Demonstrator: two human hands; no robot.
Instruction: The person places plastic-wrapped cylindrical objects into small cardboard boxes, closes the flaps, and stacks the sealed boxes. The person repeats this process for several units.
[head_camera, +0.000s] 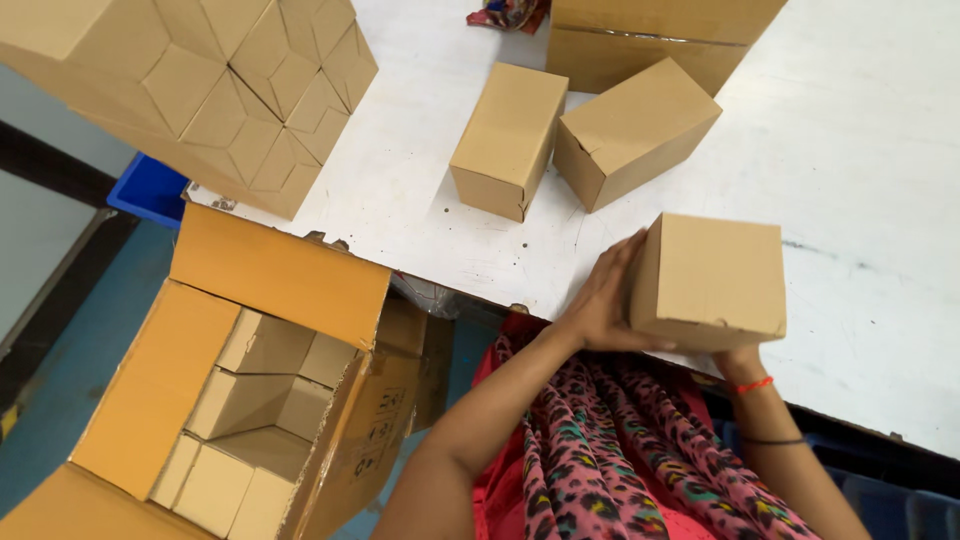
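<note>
Gripping small box (710, 280) at table edge (440, 272) | both hands' grip holding it | open tabletop right

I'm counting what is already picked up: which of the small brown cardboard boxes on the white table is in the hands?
The small brown cardboard box at the table's near edge, gripped between both hands; the other two stand untouched farther back.

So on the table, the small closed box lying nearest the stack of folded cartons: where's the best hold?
Probably across the long side faces of the small box, coming from above: its top is flat and closed with no handle, and the neighbouring box crowds its right side, so fingers go in carefully there.
</note>
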